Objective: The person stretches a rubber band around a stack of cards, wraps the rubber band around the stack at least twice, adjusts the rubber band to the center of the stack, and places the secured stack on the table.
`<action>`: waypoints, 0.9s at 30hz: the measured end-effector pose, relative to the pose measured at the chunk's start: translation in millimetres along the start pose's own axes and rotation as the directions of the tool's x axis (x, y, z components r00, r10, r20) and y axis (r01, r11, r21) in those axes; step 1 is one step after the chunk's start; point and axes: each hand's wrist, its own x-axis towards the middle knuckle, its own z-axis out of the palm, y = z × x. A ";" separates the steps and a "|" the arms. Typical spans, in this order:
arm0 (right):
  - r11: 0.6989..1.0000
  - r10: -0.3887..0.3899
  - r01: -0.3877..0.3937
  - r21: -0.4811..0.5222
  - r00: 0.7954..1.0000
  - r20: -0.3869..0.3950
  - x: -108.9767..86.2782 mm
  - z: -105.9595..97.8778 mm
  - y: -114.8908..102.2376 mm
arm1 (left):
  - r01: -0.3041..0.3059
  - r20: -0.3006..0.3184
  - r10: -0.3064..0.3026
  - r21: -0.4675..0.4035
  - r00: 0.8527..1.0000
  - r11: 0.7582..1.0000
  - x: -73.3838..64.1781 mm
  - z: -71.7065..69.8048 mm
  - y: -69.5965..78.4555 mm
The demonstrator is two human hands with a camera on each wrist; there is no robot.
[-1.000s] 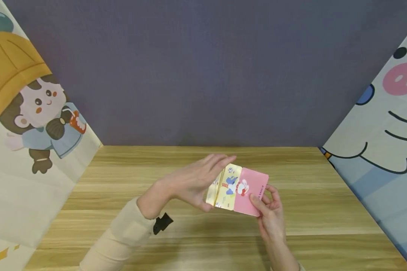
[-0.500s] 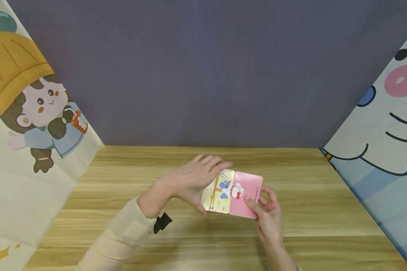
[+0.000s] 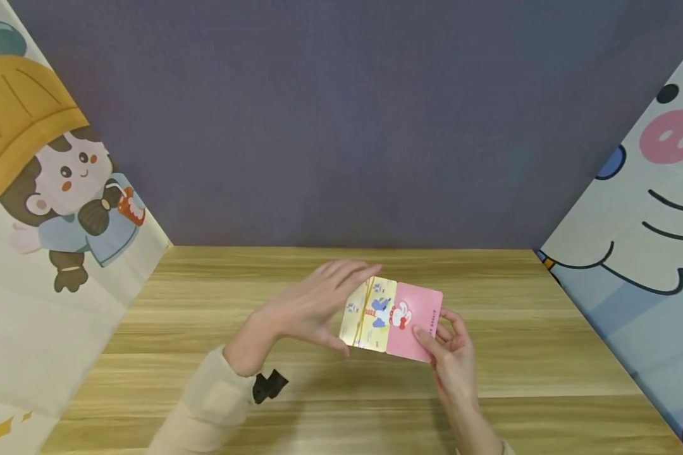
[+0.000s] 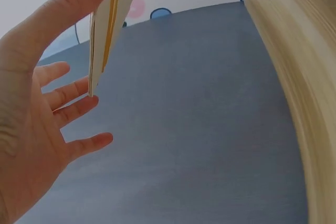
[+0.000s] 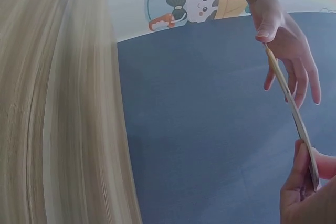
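Observation:
A thin pink-and-yellow booklet (image 3: pixel 418 316) with a cartoon rabbit on its pink part is held up over the table. My right hand (image 3: pixel 455 363) pinches its pink end, thumb on the front face and fingers behind. Around the yellow end my left hand (image 3: pixel 313 306) stands spread, its thumb near the lower edge and its fingers by the upper edge. A narrow golden strip (image 3: pixel 364 313) crosses the yellow part. Seen edge-on in the right wrist view, the booklet (image 5: pixel 286 93) has its far end right at the left thumb tip. Straight, parted left fingers (image 4: pixel 79 111) show behind it in the left wrist view.
Below the hands lies a wood-grain table (image 3: pixel 518 379). A grey-blue wall panel (image 3: pixel 341 126) rises at its back edge, with cartoon-printed panels (image 3: pixel 85 164) on both sides. A black piece (image 3: pixel 270 385) sits by the left sleeve cuff.
The booklet has shifted slightly left with my right hand and wavered a little in height. My left hand has moved slightly left, staying spread around the yellow end.

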 end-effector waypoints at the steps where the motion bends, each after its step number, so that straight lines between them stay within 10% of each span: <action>1: 1.000 -0.001 0.001 0.001 1.000 0.002 0.4 0.3 -0.3 | 0.005 -0.011 -0.005 -0.007 1.000 1.000 -1.9 1.0 -0.3; 11: 0.987 -0.157 0.155 0.033 0.981 0.109 31.0 -23.7 32.4 | 0.072 -0.221 -0.097 -0.120 0.970 0.990 -21.3 24.6 -4.4; 19: 0.985 -0.172 0.168 0.044 0.980 0.103 87.4 -74.3 105.9 | 0.150 -0.385 -0.218 -0.198 0.897 0.969 -27.2 45.5 -2.4; 23: 0.980 -0.196 0.192 0.056 0.975 0.100 96.0 -74.4 108.4 | 0.190 -0.450 -0.310 -0.292 0.838 0.937 -28.7 56.6 1.4; 27: 0.975 -0.201 0.185 0.123 0.971 0.133 86.3 -56.4 81.8 | 0.180 -0.537 -0.423 -0.446 0.730 0.877 -28.4 69.8 7.1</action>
